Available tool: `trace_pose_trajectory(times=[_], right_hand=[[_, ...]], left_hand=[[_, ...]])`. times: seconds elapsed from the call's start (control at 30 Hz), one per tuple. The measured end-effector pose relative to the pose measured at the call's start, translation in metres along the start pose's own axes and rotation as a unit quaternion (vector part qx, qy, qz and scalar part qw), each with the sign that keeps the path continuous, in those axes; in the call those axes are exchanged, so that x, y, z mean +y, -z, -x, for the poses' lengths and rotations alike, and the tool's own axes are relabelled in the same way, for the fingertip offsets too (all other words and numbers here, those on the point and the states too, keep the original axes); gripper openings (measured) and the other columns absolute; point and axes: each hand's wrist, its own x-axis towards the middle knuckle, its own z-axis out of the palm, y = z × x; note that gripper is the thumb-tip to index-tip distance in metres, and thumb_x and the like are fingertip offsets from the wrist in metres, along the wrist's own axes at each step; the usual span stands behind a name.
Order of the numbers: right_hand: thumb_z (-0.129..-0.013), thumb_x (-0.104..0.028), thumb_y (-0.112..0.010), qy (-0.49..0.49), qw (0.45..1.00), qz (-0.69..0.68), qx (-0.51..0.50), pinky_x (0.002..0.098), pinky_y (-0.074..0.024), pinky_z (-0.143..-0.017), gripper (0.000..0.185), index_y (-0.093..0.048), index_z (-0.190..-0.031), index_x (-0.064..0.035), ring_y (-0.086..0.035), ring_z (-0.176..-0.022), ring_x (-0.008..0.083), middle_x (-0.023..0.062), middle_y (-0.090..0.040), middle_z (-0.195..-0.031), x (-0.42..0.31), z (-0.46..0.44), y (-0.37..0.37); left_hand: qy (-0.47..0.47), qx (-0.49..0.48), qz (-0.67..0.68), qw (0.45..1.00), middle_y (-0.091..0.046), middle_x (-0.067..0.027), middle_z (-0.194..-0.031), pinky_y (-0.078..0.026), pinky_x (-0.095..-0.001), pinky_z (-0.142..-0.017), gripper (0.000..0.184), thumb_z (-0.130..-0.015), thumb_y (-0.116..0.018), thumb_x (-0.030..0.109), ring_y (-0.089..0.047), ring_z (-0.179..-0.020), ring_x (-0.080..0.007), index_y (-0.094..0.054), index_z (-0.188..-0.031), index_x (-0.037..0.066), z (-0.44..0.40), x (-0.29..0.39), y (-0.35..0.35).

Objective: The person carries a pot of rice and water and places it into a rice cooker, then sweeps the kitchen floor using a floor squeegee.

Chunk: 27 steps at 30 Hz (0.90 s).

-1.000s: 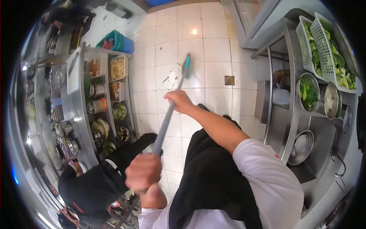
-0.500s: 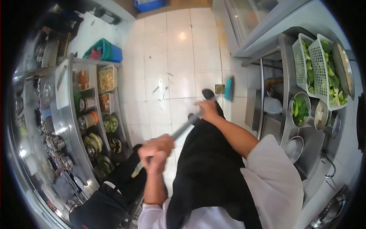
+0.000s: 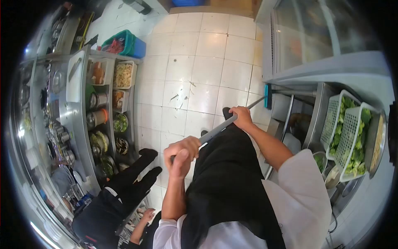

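Note:
A broom with a grey handle runs slantwise in front of my body. Its narrow teal and dark head lies on the floor at the right, close to the foot of the metal counter. My left hand is wrapped round the handle's upper end. Further down the handle, my right hand is closed on it. Small dark and greenish scraps are scattered on the white floor tiles, left of the broom head.
A person in black stands at lower left beside shelves of food containers. A teal bin is at the back left. On the right are a glass-door cabinet, a metal counter and white baskets of greens.
The broom head has moved right, towards the counter's foot. Both hands still hold the handle. My view has shifted, and the person in black now shows a hand.

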Motion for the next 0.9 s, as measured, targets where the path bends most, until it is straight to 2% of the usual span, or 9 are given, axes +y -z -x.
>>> trace_pose_trajectory(times=[0.03,0.13,0.17,0.23,0.37,0.47,0.53,0.7,0.9], right_hand=[[-0.062,-0.001,-0.070,0.032,0.999,0.001,-0.008,0.0434,-0.0463,-0.069,0.026,-0.067,-0.085,-0.0115,-0.059,-0.076,0.0344,0.0089,-0.064,-0.076,0.015,-0.012,-0.010],[-0.065,-0.002,-0.072,0.069,0.994,-0.048,-0.074,0.0458,-0.0435,-0.078,0.028,-0.066,-0.088,-0.0167,-0.059,-0.085,0.0343,0.0088,-0.062,-0.080,-0.021,-0.050,-0.023],[-0.070,0.000,-0.064,0.138,0.987,-0.085,-0.018,0.0455,-0.0441,-0.070,0.020,-0.066,-0.085,-0.0133,-0.057,-0.077,0.0361,0.0102,-0.060,-0.075,-0.041,-0.065,-0.033],[-0.059,0.001,-0.074,0.145,0.981,-0.122,-0.047,0.0447,-0.0438,-0.079,0.032,-0.064,-0.086,-0.0143,-0.058,-0.086,0.0338,0.0086,-0.063,-0.082,-0.075,-0.094,-0.055],[-0.064,-0.001,-0.069,0.158,0.971,-0.167,-0.074,0.0429,-0.0446,-0.084,0.029,-0.065,-0.091,-0.0128,-0.060,-0.089,0.0323,0.0088,-0.065,-0.085,-0.168,-0.100,-0.039],[-0.065,-0.001,-0.069,0.214,0.964,-0.141,-0.074,0.0425,-0.0461,-0.084,0.032,-0.066,-0.095,-0.0122,-0.061,-0.091,0.0329,0.0088,-0.067,-0.090,-0.168,-0.066,-0.014],[-0.066,0.003,-0.067,0.108,0.960,-0.100,-0.237,0.0408,-0.0497,-0.083,0.038,-0.069,-0.101,-0.0102,-0.063,-0.091,0.0306,0.0097,-0.068,-0.094,-0.153,-0.054,0.018],[-0.077,0.004,-0.058,0.173,0.958,-0.109,-0.202,0.0390,-0.0513,-0.079,0.023,-0.069,-0.096,-0.0044,-0.066,-0.089,0.0323,0.0155,-0.068,-0.089,-0.056,-0.036,-0.024],[-0.086,0.002,-0.054,0.225,0.948,-0.099,-0.204,0.0366,-0.0479,-0.065,0.017,-0.068,-0.092,-0.0039,-0.063,-0.071,0.0284,0.0143,-0.064,-0.077,-0.096,-0.027,-0.014]], left_hand=[[-0.019,-0.025,0.106,0.994,-0.047,-0.0087,-0.054,-0.039,-0.0373,-0.054,0.037,-0.087,-0.056,0.017,-0.045,-0.050,-0.0199,-0.043,-0.056,0.003,-0.016,-0.011,-0.013],[-0.069,-0.025,0.034,0.997,-0.043,-0.0066,-0.051,-0.036,-0.0387,-0.055,0.033,-0.087,-0.048,0.015,-0.040,-0.046,-0.0199,-0.042,-0.056,0.004,-0.025,0.018,0.005],[-0.092,-0.021,0.019,0.995,-0.044,-0.0062,-0.051,-0.037,-0.0378,-0.052,0.035,-0.087,-0.056,0.015,-0.041,-0.046,-0.0195,-0.044,-0.056,0.001,-0.025,0.030,0.005],[-0.142,-0.034,-0.033,0.989,-0.044,-0.0061,-0.050,-0.035,-0.0370,-0.048,0.033,-0.082,-0.057,0.014,-0.040,-0.043,-0.0201,-0.043,-0.055,0.002,-0.027,0.055,0.005],[-0.255,-0.027,0.013,0.966,-0.043,-0.0001,-0.044,-0.037,-0.0268,-0.040,0.034,-0.079,-0.057,0.012,-0.038,-0.034,-0.0139,-0.038,-0.052,0.010,-0.023,0.117,0.033],[-0.240,-0.040,0.055,0.968,-0.041,0.0034,-0.043,-0.039,-0.0259,-0.039,0.033,-0.082,-0.052,0.012,-0.039,-0.033,-0.0110,-0.036,-0.052,0.013,-0.013,0.140,0.044],[-0.193,0.032,0.092,0.976,-0.041,-0.0026,-0.044,-0.031,-0.0320,-0.038,0.025,-0.075,-0.053,0.013,-0.035,-0.034,-0.0176,-0.041,-0.053,0.008,-0.004,0.112,0.041],[-0.102,-0.008,0.026,0.994,-0.036,-0.0062,-0.048,-0.031,-0.0372,-0.049,0.034,-0.074,-0.059,0.006,-0.037,-0.044,-0.0245,-0.034,-0.050,0.006,0.003,0.059,-0.005],[-0.143,-0.043,-0.015,0.989,-0.037,-0.0058,-0.046,-0.031,-0.0363,-0.048,0.031,-0.069,-0.058,0.009,-0.036,-0.039,-0.0243,-0.036,-0.048,0.006,0.043,0.085,-0.006]])
